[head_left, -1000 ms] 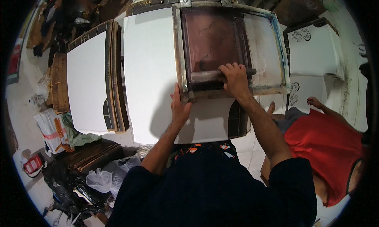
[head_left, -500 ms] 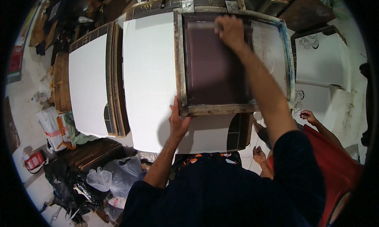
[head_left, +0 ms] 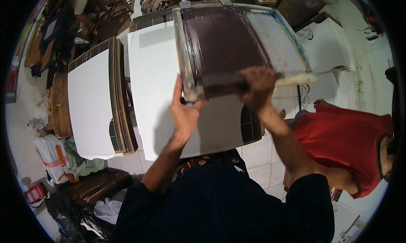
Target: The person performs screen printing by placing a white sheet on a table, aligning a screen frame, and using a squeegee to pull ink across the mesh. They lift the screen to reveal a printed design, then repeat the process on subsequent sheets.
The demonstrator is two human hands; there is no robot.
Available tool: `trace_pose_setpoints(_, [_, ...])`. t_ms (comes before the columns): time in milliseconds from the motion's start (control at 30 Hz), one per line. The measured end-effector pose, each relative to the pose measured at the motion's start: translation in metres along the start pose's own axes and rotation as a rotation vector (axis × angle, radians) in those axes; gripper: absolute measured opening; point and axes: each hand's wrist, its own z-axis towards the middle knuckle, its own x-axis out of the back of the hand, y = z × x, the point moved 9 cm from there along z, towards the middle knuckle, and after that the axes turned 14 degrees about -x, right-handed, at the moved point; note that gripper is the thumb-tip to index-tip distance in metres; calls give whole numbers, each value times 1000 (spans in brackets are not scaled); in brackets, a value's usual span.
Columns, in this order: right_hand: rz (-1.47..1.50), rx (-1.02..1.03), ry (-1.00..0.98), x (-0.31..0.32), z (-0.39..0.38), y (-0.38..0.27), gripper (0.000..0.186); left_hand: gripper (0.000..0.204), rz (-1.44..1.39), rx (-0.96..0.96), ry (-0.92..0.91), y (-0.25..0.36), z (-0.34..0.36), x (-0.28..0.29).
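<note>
A wooden-framed printing screen [head_left: 226, 40] with dark maroon mesh lies over a board covered in white cloth [head_left: 154, 74]. Its far edge is held by metal hinge clamps [head_left: 185, 4]. My left hand [head_left: 185, 114] grips the near left corner of the frame, index finger along the side and thumb beneath the near edge. At the near edge, my right hand [head_left: 259, 86] is closed around a dark, blurred bar that looks like a squeegee [head_left: 224, 90]. Motion smears that hand, and its palm hides most of what it holds. Shadow falls on the cloth below the frame.
To the left stands another board with white cloth [head_left: 91, 99]. Printed white sheets with line drawings [head_left: 325, 44] lie at the right. A person in a red shirt [head_left: 342, 146] is close on my right. Plastic bags [head_left: 108, 209] and a dark wooden stack [head_left: 95, 186] sit at lower left.
My right hand has swept from the far end of the screen to its near edge. The near edge looks raised off the cloth, my left hand still at its corner. The view has shifted.
</note>
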Motion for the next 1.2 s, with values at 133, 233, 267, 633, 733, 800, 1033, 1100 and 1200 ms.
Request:
trace_pose_setpoints(133, [-76, 170, 297, 75, 117, -24, 52, 107, -381, -340, 41, 74, 76, 32])
trace_pose_setpoints(233, [8, 91, 271, 113, 183, -40, 64, 94, -229, -431, -111, 30, 119, 87])
trace_pose_setpoints(267, [-114, 69, 291, 124, 202, -47, 64, 89, -74, -408, -74, -7, 121, 116])
trace_pose_setpoints(633, [-21, -141, 96, 145, 307, -51, 65, 62, 1125, 588, -153, -361, -240, 384])
trace_pose_setpoints(733, [50, -119, 82, 144, 302, -55, 66, 60, 1183, 649, -239, -364, -263, 401])
trace_pose_setpoints(800, [7, -157, 68, 143, 301, -49, 67, 60, 1261, 681, -378, -357, -259, 407])
trace_pose_setpoints(1033, [-106, -100, 52, 137, 348, -25, 102, 85, 1412, 304, -607, -306, -209, 389])
trace_pose_setpoints(1100, [-140, -125, 92, 140, 355, -18, 107, 92, 1336, 526, -571, -310, -212, 398])
trace_pose_setpoints(1200, [-104, -170, 80, 140, 354, -20, 102, 85, 1368, 401, -521, -299, -199, 395])
